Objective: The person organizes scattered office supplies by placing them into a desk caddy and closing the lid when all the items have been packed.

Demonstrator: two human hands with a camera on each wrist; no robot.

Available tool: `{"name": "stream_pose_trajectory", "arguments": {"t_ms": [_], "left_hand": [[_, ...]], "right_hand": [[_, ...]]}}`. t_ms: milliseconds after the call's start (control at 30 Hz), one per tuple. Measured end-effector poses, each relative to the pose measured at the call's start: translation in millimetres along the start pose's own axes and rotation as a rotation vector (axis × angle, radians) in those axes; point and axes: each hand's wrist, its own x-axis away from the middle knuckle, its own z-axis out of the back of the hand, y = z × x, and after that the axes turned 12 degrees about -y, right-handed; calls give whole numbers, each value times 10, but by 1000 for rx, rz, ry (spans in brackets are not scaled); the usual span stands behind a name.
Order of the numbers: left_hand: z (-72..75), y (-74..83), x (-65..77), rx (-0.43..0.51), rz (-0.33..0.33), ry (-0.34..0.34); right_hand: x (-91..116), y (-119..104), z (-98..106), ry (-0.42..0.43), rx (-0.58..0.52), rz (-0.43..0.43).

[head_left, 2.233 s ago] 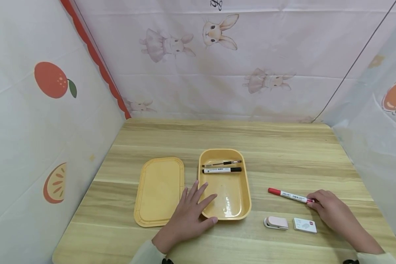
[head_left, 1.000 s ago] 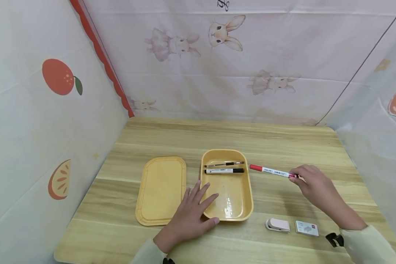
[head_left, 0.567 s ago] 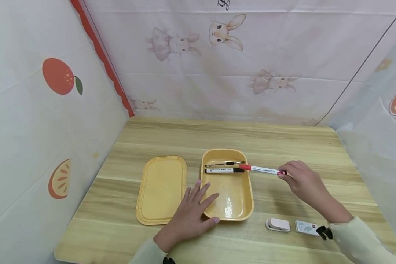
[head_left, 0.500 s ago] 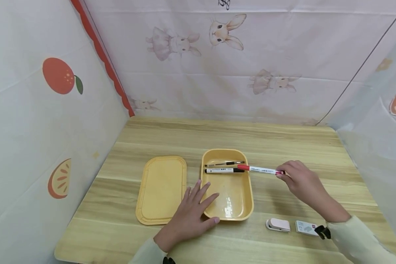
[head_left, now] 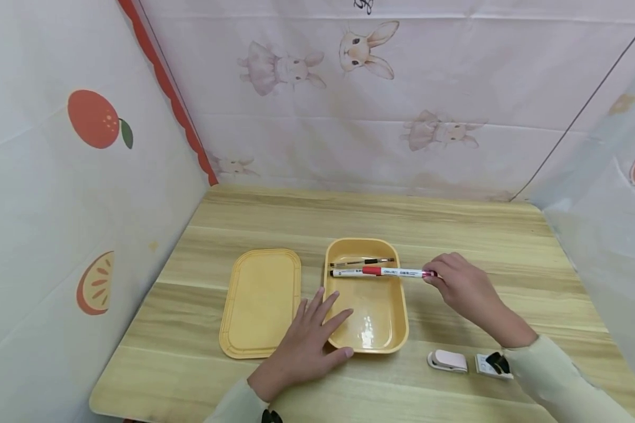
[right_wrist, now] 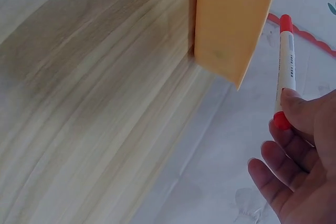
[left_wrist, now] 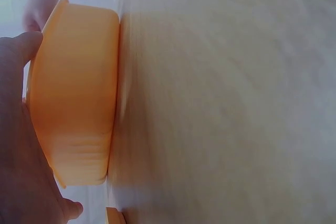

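Observation:
My right hand pinches a red-capped marker by its tail end between thumb and finger. The marker's capped end reaches over the right rim of a yellow box, above the black marker lying inside. A clear pen with a black grip lies behind that one. In the right wrist view the red marker stands clear of the box wall. My left hand rests with spread fingers on the box's left front rim; the left wrist view shows its thumb at the box.
A yellow lid lies flat left of the box. At the right front sit a pale pink stapler and a small white box, partly covered by the right wrist's black strap. Printed cloth walls border the wooden table.
My right hand has lifted the red marker off the table and carried it leftward, until its cap passed over the box's rim. The left hand has stayed on the box.

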Motion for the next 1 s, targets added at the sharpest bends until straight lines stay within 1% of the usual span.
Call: {"name": "stream_pose_trajectory", "arguments": {"t_ms": [167,233,367,467,800,1000], "left_hand": [[29,3,12,5,3,4],[30,10,5,6,0,3],[26,19,-10,-11,-6,0],[26,12,-3,-23,-1,-1],[20,-1,16,-24,-6,-2],[26,6,9,-23,6,-7]], "right_hand": [[-131,-76,-60,-11,18,48],[-170,-101,-83,-1,27,70],[-240,-148,-147,15,50,117],[-298,-196,-202,1,63,137],[-443,-355,-272,-81,59,108],[-503,-409,-327,-71,76,128]]}}
